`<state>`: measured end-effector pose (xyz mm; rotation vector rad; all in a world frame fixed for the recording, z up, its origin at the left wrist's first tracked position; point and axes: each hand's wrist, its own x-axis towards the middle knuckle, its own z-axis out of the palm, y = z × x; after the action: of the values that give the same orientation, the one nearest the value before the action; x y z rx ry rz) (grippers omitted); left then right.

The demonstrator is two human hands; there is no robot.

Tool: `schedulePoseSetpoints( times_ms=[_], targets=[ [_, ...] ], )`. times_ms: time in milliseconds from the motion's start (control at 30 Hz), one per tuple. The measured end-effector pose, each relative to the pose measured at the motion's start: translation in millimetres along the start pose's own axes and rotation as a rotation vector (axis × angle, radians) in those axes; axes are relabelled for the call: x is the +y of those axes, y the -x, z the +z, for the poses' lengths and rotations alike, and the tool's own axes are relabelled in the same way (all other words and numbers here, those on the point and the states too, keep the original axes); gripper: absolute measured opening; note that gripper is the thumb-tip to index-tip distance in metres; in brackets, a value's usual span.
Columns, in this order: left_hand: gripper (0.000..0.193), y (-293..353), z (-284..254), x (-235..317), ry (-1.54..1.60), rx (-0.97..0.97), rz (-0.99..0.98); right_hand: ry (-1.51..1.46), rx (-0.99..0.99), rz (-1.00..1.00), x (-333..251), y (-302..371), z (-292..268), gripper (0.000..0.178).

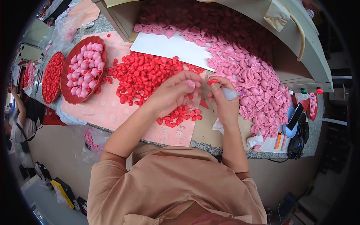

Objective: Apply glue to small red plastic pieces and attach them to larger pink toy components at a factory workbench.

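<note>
Between the fingertips of my left hand [168,93] is a small pink plastic piece [191,83], partly covered by the fingers. Close to its right, my right hand [227,109] pinches a small red plastic piece [212,81] between thumb and finger. That same hand also keeps a small translucent squeeze bottle [229,94] with a purple tip, pointing right. A gap separates the two held pieces. Loose red pieces [140,73] lie heaped beyond and under my left forearm. Right of my right hand spreads a big pile of pink cupped pieces [258,93].
A red scalloped tray [102,45] at the left holds round pink-and-red pieces; another tray of red pieces [52,77] stands beyond it. A grey shelf unit [307,69] arches over the pink pile. At the right edge lie a phone [295,116] and an orange lighter [278,140].
</note>
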<state>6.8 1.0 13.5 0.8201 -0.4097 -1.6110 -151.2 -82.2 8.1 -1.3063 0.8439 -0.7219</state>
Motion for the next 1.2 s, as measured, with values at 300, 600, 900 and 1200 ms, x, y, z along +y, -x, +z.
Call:
schedulePoseSetpoints(
  times_ms=[300, 600, 900, 1200],
  targets=[
    [0.018, -6.8, 1.0, -7.9, -0.335, 0.077, 0.122, -0.135, -0.202, 0.050, 5.2, 4.0, 2.5, 0.014],
    [0.016, -2.7, 0.8, -3.7, -0.440, 0.012, 0.147, -0.070, -0.211, 0.086, -0.5, 2.6, 4.9, 0.025],
    [0.040, -6.7, -15.6, -8.0, -0.175, 0.002, 0.133, -0.183, -0.239, 0.230, 1.3, -0.6, -3.7, 0.030],
    [0.033, -3.2, -4.5, -8.8, -0.667, 0.188, 0.261, -0.134, -0.101, 0.088, 6.9, -0.4, 1.3, 0.027]
  ],
)
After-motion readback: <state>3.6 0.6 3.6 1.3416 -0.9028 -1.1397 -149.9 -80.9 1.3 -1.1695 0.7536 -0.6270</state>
